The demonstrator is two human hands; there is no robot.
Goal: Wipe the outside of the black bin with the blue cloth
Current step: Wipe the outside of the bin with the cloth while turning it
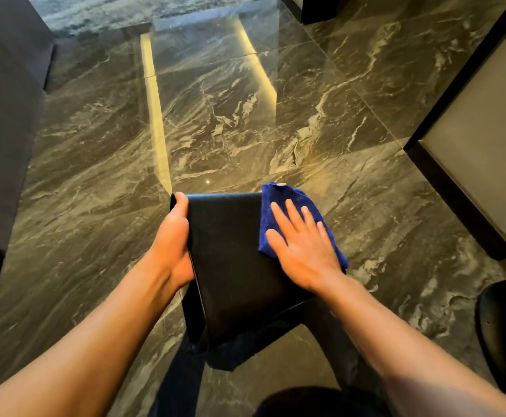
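While your left hand [172,245] clamps the black bin's [230,266] left edge, your right hand [301,251] presses the blue cloth [279,203] flat, fingers spread, on its right side. Wiping looks under way; next, sweep left across the bare face.

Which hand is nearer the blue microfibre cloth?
Right. The right hand presses flat on the blue microfibre cloth; the left hand holds the black bin's opposite edge.

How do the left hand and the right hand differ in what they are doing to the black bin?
The left hand grips the left edge of the black bin, thumb on top, bare; the right hand lies flat with fingers spread. The left hand touches the bin directly; the right hand presses the blue cloth against the bin's right side. Both rest on the bin.
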